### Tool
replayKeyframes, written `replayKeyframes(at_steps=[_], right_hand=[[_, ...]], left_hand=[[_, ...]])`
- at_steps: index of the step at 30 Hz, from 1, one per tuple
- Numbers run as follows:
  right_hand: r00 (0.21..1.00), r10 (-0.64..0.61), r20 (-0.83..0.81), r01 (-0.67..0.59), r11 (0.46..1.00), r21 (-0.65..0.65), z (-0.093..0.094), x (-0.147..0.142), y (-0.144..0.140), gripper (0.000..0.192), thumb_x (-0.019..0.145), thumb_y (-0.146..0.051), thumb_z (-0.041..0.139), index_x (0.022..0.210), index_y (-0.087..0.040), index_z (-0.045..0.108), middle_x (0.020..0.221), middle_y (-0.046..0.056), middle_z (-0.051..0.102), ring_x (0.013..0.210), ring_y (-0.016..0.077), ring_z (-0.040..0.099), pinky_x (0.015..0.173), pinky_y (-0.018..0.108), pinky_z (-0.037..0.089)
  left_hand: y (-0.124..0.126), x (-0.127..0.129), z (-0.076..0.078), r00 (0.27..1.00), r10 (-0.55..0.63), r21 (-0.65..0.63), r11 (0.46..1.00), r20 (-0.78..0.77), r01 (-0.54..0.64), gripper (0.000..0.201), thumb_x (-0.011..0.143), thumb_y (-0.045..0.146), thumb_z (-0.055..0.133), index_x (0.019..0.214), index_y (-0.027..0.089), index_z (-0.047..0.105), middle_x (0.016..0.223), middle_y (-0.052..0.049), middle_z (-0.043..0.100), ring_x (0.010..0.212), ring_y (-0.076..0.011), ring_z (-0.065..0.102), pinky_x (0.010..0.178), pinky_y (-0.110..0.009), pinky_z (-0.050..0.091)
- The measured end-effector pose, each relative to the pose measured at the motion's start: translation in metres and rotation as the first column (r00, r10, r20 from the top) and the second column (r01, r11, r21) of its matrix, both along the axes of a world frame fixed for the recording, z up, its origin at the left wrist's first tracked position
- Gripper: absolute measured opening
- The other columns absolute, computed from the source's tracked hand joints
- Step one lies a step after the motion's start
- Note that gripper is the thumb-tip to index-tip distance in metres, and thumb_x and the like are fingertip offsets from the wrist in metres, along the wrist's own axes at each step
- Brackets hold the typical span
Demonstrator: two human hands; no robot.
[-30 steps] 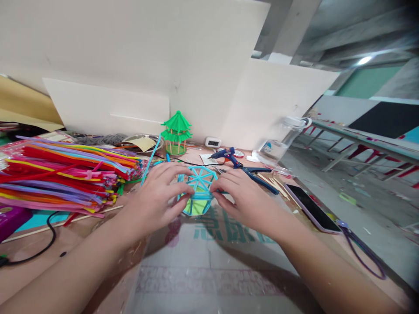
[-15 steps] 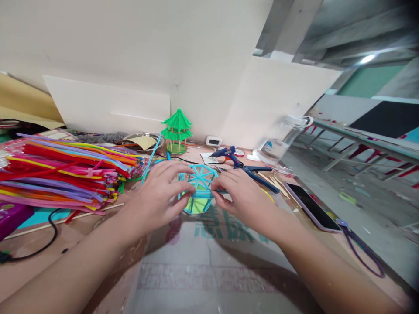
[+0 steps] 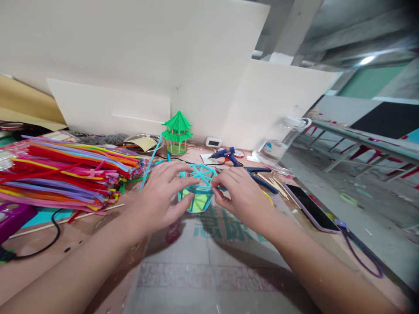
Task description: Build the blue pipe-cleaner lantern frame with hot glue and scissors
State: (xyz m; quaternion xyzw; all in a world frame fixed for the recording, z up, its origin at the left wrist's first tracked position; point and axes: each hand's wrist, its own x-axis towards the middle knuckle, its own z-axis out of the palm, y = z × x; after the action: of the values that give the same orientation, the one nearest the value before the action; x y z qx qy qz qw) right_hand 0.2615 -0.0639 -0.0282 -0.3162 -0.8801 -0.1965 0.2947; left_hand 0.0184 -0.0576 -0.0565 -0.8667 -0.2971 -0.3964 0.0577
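A small light-blue frame model (image 3: 198, 190), spoked on top with a yellow-green panel inside, stands on the table in front of me. My left hand (image 3: 160, 196) grips its left side, thumb low against the front and fingers over the top rim. My right hand (image 3: 240, 195) pinches the frame's right edge between thumb and forefinger. A loose light-blue pipe cleaner (image 3: 151, 162) leans up behind my left hand.
A big pile of coloured pipe cleaners (image 3: 65, 172) fills the left. Behind stand a green pagoda model (image 3: 177, 132), a blue glue gun (image 3: 226, 155), blue pliers (image 3: 262, 179) and a clear jar (image 3: 281, 141). A phone (image 3: 309, 206) lies right, a black cable (image 3: 46, 242) left.
The frame has tipped slightly, its top spokes now flatter and the yellow-green panel more exposed. My right hand's fingers have curled into a tighter pinch; my left thumb shifted lower.
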Motion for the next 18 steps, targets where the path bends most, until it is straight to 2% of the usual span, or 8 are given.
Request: replayKeyframes(at_steps=[3,5,7,10,12,14,16,18], right_hand=[[1.000,-0.014,0.022,0.013,1.000,0.027,0.002,0.003,0.001,0.015,0.094,-0.007,0.052,0.087,-0.018,0.058,0.082,0.006,0.067,0.083,0.0224,0.062,0.082,0.036,0.048],[0.999,-0.014,0.030,0.013,0.999,0.035,0.004,0.007,0.003,0.015,0.094,-0.007,0.051,0.088,-0.019,0.058,0.083,0.007,0.068,0.085,0.0234,0.064,0.083,0.037,0.048],[1.000,-0.022,0.019,0.021,0.999,0.046,0.008,0.012,0.006,0.014,0.095,-0.008,0.051,0.089,-0.020,0.058,0.084,0.007,0.070,0.085,0.0239,0.064,0.082,0.037,0.047],[0.998,-0.054,-0.024,0.055,0.996,0.067,0.015,0.022,0.009,0.012,0.095,-0.011,0.054,0.089,-0.021,0.057,0.083,0.007,0.071,0.083,0.0242,0.063,0.080,0.037,0.046],[0.997,-0.069,-0.045,0.072,0.995,0.068,0.019,0.028,0.010,0.012,0.096,-0.013,0.056,0.089,-0.022,0.057,0.084,0.007,0.071,0.084,0.0250,0.064,0.081,0.038,0.045],[0.995,-0.069,-0.067,0.074,0.995,0.067,0.023,0.032,0.010,0.011,0.096,-0.014,0.057,0.088,-0.022,0.057,0.085,0.007,0.071,0.085,0.0255,0.064,0.081,0.038,0.045],[0.994,-0.062,-0.088,0.068,0.996,0.063,0.026,0.034,0.009,0.011,0.097,-0.015,0.057,0.088,-0.022,0.057,0.086,0.007,0.072,0.086,0.0258,0.064,0.081,0.038,0.045],[0.993,-0.054,-0.107,0.060,0.997,0.054,0.027,0.034,0.008,0.011,0.097,-0.015,0.056,0.088,-0.022,0.057,0.088,0.008,0.073,0.086,0.0255,0.065,0.081,0.038,0.045]], left_hand=[[-0.002,0.007,0.001,0.998,0.061,-0.010,0.998,0.030,-0.060,0.041,0.097,0.034,0.066,0.138,0.028,0.060,0.146,-0.010,0.059,0.140,-0.0298,0.052,0.119,-0.054,0.038],[0.002,0.010,-0.004,0.991,0.119,-0.097,0.989,0.063,-0.112,0.069,0.091,0.044,0.075,0.151,0.027,0.047,0.157,-0.014,0.049,0.148,-0.0338,0.044,0.122,-0.056,0.037],[0.009,0.010,-0.015,0.978,0.171,-0.225,0.964,0.121,-0.141,0.103,0.079,0.050,0.085,0.162,0.025,0.029,0.164,-0.020,0.038,0.154,-0.0378,0.036,0.122,-0.058,0.038],[0.021,0.008,-0.038,0.955,0.196,-0.399,0.912,0.224,-0.094,0.130,0.068,0.045,0.092,0.167,0.026,0.010,0.168,-0.023,0.032,0.155,-0.0408,0.037,0.120,-0.061,0.040],[0.024,0.010,-0.049,0.942,0.182,-0.511,0.860,0.281,-0.014,0.135,0.067,0.041,0.092,0.168,0.025,0.004,0.165,-0.024,0.038,0.152,-0.0403,0.042,0.118,-0.061,0.043],[0.023,0.014,-0.054,0.929,0.146,-0.596,0.798,0.340,0.092,0.127,0.071,0.034,0.088,0.168,0.025,0.006,0.158,-0.023,0.050,0.144,-0.0374,0.054,0.113,-0.057,0.050],[0.021,0.021,-0.053,0.909,0.097,-0.627,0.754,0.404,0.198,0.114,0.076,0.028,0.083,0.166,0.027,0.013,0.152,-0.020,0.057,0.135,-0.0333,0.063,0.109,-0.051,0.055],[0.024,0.027,-0.052,0.889,0.075,-0.617,0.747,0.451,0.250,0.105,0.078,0.026,0.082,0.164,0.028,0.021,0.151,-0.018,0.059,0.132,-0.0309,0.065,0.110,-0.048,0.055]])
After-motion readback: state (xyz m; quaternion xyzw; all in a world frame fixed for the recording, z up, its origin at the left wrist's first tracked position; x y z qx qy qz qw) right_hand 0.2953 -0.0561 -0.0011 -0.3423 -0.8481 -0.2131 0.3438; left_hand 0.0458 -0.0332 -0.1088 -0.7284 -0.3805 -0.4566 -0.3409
